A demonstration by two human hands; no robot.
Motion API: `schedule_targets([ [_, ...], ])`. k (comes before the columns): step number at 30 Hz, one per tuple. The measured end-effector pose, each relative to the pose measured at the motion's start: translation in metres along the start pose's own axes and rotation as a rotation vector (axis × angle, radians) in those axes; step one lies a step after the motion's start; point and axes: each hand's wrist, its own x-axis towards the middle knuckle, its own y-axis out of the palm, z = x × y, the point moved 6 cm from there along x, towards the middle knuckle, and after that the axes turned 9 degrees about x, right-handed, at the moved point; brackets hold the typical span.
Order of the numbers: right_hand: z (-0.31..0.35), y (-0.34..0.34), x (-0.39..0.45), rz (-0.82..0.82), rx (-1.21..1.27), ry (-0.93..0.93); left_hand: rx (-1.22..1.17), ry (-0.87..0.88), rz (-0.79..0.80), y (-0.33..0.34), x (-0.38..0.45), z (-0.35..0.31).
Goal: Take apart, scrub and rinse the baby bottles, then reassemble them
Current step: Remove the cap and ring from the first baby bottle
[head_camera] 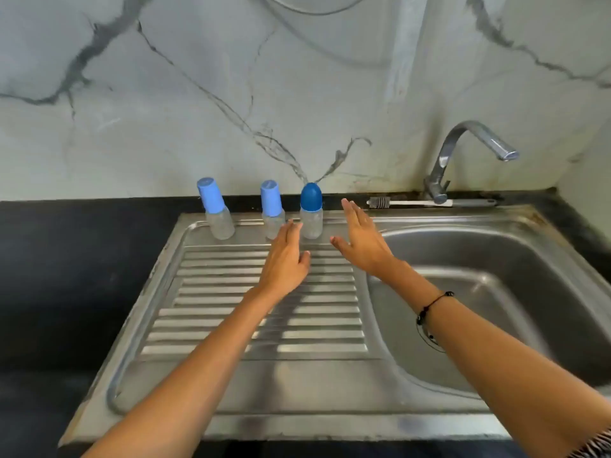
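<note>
Drainboard [258, 325]: ribbed steel, nearest the viewer.
Left hand [284, 256]: fingers straight, holding nothing, just beside the dark-capped bottle.
Right hand [362, 239]: fingers spread, empty, right of it.
Dark-capped bottle [311, 211]: upright between both hands, slightly beyond; left hand nearer.
Light-capped bottles [215, 208] [271, 208]: upright, further left.
Bottle brush [429, 202]: lying behind, near the faucet [463, 153].

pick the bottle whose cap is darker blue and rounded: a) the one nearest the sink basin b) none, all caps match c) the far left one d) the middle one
a: the dark-capped bottle stands rightmost in the row, closest to the basin, between the two reaching hands; the other two bottles have lighter, flat-topped caps.
</note>
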Motion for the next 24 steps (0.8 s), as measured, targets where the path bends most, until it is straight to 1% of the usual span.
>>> schedule_targets([
  [2,0.001,-0.001,0.021,-0.033,0.098,0.026,-0.100,-0.029,-0.032,0.000,0.018,0.002],
  [5,0.007,0.002,0.057,-0.066,0.211,0.059,-0.179,-0.106,-0.013,0.006,0.043,0.002],
  [9,0.010,0.016,0.097,-0.099,0.255,0.033,-0.269,-0.126,-0.023,0.021,0.066,0.007],
  [11,0.003,0.030,0.106,-0.091,0.306,0.052,-0.312,-0.151,-0.039,0.029,0.071,0.013],
  [13,-0.005,0.041,0.108,-0.093,0.412,0.049,-0.343,-0.195,-0.035,0.035,0.073,0.017],
  [17,-0.017,0.035,0.103,-0.206,0.503,0.051,-0.342,-0.214,-0.016,0.044,0.072,0.013],
  [20,-0.022,0.020,0.087,-0.260,0.567,0.105,-0.342,-0.162,-0.076,0.041,0.066,-0.001],
  [24,-0.013,-0.003,0.038,-0.338,0.736,0.155,-0.294,0.068,-0.224,0.031,0.048,-0.022],
])
